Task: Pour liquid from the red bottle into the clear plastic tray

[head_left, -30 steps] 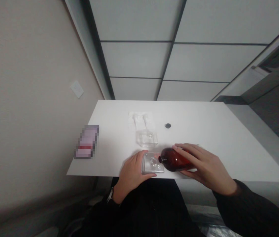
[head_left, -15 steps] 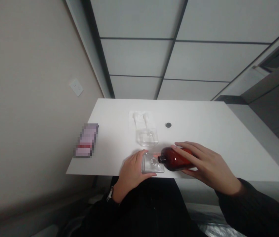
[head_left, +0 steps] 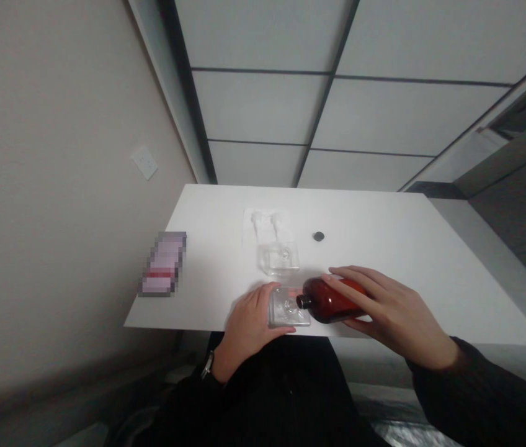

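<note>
My left hand (head_left: 249,320) is closed around the left side of a clear square bottle (head_left: 281,315) at the table's near edge. Its round opening faces up. In my right hand (head_left: 388,310) is a reddish-brown bottle (head_left: 330,301), tipped almost flat with its uncapped neck pointing left over the clear bottle's opening. Whether liquid is running out cannot be made out. Just beyond stands a second clear square bottle (head_left: 281,262). Behind it, two white pump heads (head_left: 275,220) lie on a pale sheet. A small dark round cap (head_left: 319,236) rests to their right.
A pixelated pink and purple item (head_left: 164,264) lies at the left edge of the white table (head_left: 374,223). A wall with a socket (head_left: 144,162) rises on the left, and white panels (head_left: 263,108) stand behind the table.
Both hands and both held bottles stay in nearly the same place. The view has shifted very slightly.
</note>
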A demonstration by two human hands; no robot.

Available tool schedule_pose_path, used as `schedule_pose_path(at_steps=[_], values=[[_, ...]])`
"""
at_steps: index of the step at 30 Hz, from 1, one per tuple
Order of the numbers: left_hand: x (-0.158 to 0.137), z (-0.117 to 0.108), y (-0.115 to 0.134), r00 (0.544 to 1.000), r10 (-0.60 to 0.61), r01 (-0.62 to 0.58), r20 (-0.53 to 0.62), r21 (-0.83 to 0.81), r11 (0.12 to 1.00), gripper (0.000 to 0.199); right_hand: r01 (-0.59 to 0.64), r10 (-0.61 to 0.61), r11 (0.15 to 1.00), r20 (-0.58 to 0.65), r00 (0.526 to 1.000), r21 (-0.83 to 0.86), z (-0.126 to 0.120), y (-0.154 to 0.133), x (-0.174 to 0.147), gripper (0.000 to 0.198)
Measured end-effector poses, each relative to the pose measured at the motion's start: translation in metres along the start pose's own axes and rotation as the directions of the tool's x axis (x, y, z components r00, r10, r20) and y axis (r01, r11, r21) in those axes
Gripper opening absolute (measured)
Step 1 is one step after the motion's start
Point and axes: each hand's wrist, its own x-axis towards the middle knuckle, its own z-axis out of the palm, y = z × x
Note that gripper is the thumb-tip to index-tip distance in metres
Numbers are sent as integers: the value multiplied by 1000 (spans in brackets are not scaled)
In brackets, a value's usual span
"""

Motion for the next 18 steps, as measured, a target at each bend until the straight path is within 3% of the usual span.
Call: schedule_pose_path(at_steps=[18], values=[[1,-2,1,1000,-2,2,7,-7,1000,85,19,-19,1000,3,1000,11,-3,3,1,81]])
